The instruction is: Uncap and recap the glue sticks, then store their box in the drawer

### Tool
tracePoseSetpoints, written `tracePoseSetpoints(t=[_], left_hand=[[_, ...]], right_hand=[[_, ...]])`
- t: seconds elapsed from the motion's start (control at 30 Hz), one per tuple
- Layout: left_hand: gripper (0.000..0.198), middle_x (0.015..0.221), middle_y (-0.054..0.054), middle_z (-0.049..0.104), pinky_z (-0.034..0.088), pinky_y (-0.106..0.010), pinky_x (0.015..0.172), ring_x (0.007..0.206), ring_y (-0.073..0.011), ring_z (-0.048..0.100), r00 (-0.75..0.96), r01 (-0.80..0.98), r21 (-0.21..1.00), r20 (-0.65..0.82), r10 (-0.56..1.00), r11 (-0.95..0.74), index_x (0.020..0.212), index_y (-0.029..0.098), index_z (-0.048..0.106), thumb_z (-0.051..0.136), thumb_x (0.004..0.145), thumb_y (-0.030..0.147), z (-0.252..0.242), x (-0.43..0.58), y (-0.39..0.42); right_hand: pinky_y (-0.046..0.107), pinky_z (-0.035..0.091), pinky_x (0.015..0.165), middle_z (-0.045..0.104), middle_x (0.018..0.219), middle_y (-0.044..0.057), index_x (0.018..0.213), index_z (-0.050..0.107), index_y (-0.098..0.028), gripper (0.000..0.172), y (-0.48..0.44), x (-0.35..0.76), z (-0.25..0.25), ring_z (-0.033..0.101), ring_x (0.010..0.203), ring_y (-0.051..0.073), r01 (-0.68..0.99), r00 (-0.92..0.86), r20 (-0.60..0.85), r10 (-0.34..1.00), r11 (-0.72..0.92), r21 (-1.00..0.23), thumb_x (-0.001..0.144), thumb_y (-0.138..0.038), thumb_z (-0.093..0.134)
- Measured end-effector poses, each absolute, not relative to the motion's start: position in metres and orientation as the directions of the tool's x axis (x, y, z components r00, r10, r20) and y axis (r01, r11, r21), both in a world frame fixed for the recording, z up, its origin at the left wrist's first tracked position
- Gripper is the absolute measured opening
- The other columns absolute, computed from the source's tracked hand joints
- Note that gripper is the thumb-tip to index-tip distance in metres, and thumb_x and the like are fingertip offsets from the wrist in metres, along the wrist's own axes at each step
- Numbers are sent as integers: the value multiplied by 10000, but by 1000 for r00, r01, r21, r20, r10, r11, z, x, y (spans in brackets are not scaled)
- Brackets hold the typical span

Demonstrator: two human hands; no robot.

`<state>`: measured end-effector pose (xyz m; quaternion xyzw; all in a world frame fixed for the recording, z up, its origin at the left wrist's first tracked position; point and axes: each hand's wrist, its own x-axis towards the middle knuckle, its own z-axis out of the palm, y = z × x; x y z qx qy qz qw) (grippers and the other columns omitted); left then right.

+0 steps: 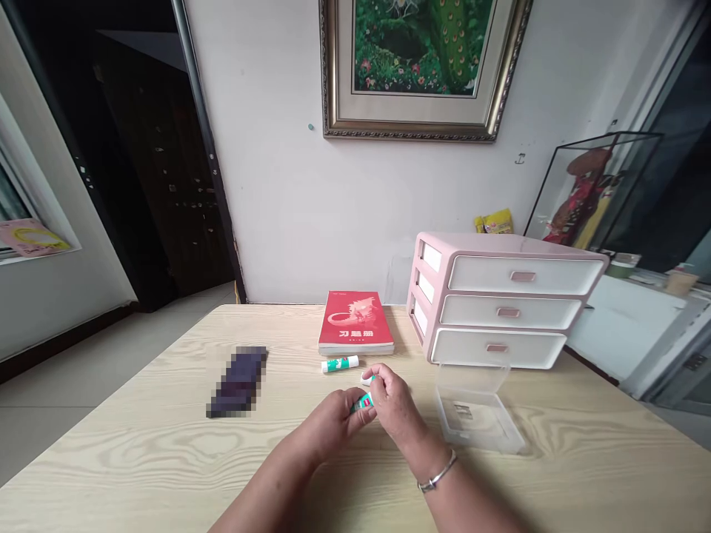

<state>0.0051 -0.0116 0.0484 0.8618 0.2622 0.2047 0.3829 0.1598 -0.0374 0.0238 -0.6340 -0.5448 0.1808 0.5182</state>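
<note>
My left hand [340, 418] is closed around a green and white glue stick [362, 403], held low over the table. My right hand [395, 403] has its fingers curled at the stick's right end and covers that end. Just behind my right fingers shows the white end of another small tube [367, 378], mostly hidden. Farther back, a second green and white glue stick [340, 364] lies on its side in front of a red book [356, 320]. To the right of my right hand is a clear plastic box [481, 422] with its lid raised.
A pink and white three-drawer cabinet [505, 296] stands at the back right of the wooden table [138, 474]. A blurred-out dark object [238, 381] lies on the left. Behind the table is a white wall with a framed picture [414, 122].
</note>
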Motion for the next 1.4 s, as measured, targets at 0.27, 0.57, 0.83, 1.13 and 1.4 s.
tracePoseSetpoints(t=[0.27,0.57,0.83,1.13,1.4], left_hand=[[513,570,95,356,154,-204,400,421,-58,171,853,220,974,-215,476,45,910,199,510,467,844,706,45,-7,-5],[153,877,-30,629,399,-268,692,805,-196,580,716,529,527,143,683,-665,900,217,630,558,859,345,35,-2,1],[248,1049,-69,626,426,-340,899,1037,-254,567,714,607,337,164,680,-719,1079,272,672,627,840,321,31,2,4],[386,1062,-87,644,472,-304,848,988,-230,607,650,488,583,254,716,-649,1176,208,650,583,864,426,20,7,7],[389,1126,-115,667,468,-329,917,1043,-231,614,485,430,734,304,820,-526,1087,164,687,448,933,430,12,14,24]], right_hand=[[216,312,432,435,464,-71,835,591,-197,239,-47,168,40,446,415,124,399,302,354,885,219,-890,813,-256,361],[284,331,576,665,725,47,965,566,-197,277,-52,192,43,619,664,204,911,209,366,907,-45,-409,976,-253,295],[305,380,699,683,910,91,939,604,-188,154,-54,185,31,635,853,234,981,124,284,951,-74,-181,947,-257,466],[370,359,908,666,1050,106,1057,690,-217,262,-31,190,17,540,1066,275,948,243,293,925,-162,-273,832,-226,556],[355,394,928,679,1035,105,1035,691,-184,229,-20,198,15,568,1043,249,881,230,373,899,-29,-473,859,-222,550]])
